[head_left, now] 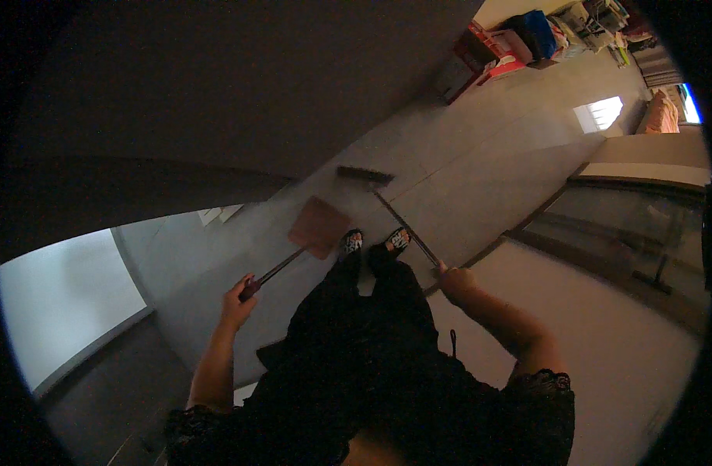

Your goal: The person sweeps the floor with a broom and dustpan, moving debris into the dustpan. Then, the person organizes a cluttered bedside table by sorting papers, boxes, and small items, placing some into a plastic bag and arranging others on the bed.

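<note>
My left hand is closed round the handle of a reddish-brown dustpan. Its flat pan lies low over the floor, just ahead and left of my feet. My right hand grips the long dark handle of a broom. The handle slants forward and left from that hand, down to a dark, wide broom head on the floor beyond my feet. The broom head is a little farther away than the pan, and a gap shows between them. Dim light hides whether any dirt lies in the pan.
A large dark panel fills the upper left. A red open box and piled goods stand at the far right. A pale wall with a glass-paned frame runs along my right. Grey floor stretches between.
</note>
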`<action>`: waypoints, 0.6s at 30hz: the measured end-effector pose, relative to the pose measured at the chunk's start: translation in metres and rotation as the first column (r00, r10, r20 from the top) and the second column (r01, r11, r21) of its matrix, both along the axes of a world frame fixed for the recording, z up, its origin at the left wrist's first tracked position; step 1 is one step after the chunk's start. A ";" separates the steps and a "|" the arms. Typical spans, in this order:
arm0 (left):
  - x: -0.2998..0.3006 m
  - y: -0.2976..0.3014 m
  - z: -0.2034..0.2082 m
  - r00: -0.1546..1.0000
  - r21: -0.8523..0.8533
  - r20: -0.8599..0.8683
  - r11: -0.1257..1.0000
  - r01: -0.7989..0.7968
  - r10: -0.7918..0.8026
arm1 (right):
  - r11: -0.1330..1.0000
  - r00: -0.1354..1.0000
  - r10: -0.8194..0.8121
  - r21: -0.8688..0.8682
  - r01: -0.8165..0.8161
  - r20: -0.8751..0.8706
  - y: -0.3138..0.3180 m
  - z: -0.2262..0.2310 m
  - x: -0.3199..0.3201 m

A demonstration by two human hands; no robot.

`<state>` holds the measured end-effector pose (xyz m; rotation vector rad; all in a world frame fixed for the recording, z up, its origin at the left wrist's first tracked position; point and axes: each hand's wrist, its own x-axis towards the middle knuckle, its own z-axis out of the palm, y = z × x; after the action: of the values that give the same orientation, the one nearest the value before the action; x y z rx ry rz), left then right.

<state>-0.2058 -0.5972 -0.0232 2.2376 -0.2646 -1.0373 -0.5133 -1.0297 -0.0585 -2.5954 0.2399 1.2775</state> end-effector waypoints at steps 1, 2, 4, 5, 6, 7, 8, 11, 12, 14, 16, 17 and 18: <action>-0.001 0.016 -0.008 1.000 -0.013 0.024 1.000 -0.001 0.001 | 0.999 0.999 0.035 -0.015 -0.035 -0.010 -0.001 0.004 0.001; -0.002 0.030 -0.016 0.999 -0.026 0.048 1.000 -0.002 0.003 | 0.997 0.997 0.070 -0.030 -0.071 -0.020 -0.001 0.003 0.002; 0.000 0.046 0.000 0.996 0.048 -0.019 0.995 -0.086 0.087 | 0.995 0.994 0.096 -0.041 -0.094 0.059 0.008 -0.002 0.002; 0.001 0.054 0.006 0.990 0.087 -0.050 0.988 -0.125 0.130 | 0.993 0.989 0.110 -0.046 -0.106 0.098 0.013 -0.007 0.004; -0.002 0.068 0.008 0.989 0.030 -0.043 0.990 -0.141 0.142 | 0.988 0.984 0.154 -0.040 -0.150 0.095 0.017 -0.009 0.014; -0.004 0.083 0.004 0.988 -0.034 -0.038 0.988 -0.150 0.148 | 0.981 0.977 0.192 -0.040 -0.189 0.091 0.023 -0.015 0.029; -0.005 0.095 -0.001 0.987 -0.097 -0.033 0.983 -0.157 0.155 | 0.973 0.969 0.230 -0.040 -0.227 0.087 0.028 -0.018 0.045; -0.004 0.096 0.021 0.991 0.118 -0.054 0.987 -0.114 0.121 | 0.986 0.987 0.159 0.039 -0.159 0.018 0.052 -0.026 0.098; -0.005 0.098 0.018 0.998 0.117 -0.007 0.992 -0.053 0.055 | 0.983 0.981 0.179 -0.038 -0.177 0.072 0.054 -0.046 0.081; -0.006 0.116 0.009 0.993 0.149 0.094 0.987 0.064 -0.078 | 0.964 0.956 0.254 -0.115 -0.239 0.145 0.050 -0.097 0.035; -0.004 0.131 -0.010 0.990 0.057 0.113 0.996 0.072 -0.078 | 0.924 0.915 0.382 -0.091 -0.373 0.129 0.020 -0.077 0.004; -0.003 0.132 -0.016 0.990 0.006 0.121 0.997 0.079 -0.079 | 0.938 0.945 0.326 -0.131 -0.319 0.028 0.007 -0.058 -0.008; -0.001 0.127 -0.016 0.992 0.005 0.092 0.997 0.082 -0.082 | 0.946 0.962 0.263 -0.177 -0.271 -0.071 -0.006 -0.048 -0.023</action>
<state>-0.2066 -0.4701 -0.0397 2.2957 -0.3987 -0.9779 -0.5363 -1.0357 -0.1064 -2.8357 0.0132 1.4698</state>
